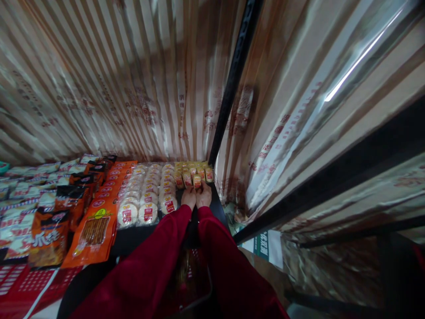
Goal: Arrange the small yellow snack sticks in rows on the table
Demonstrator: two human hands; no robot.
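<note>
My left hand [189, 197] and my right hand [204, 195] are close together at the right end of a black shelf [217, 206]. Between their fingertips is a small yellow wrapped snack pack [197, 181] with a red label, fingers closed on it from both sides. Just behind it stand several matching yellow packs [187, 178] in rows against the back. Left of my hands, round pale wrapped cakes [169, 204] with red labels lie in overlapping rows. My fingertips are partly hidden by the hands themselves.
Orange bags of stick snacks [96, 226], black-and-orange snack bags [49, 237] and white bags [16, 230] fill the left side. A red basket [33, 281] is below them. Black metal posts [229, 97] and striped plastic sheeting [149, 79] bound the back and right.
</note>
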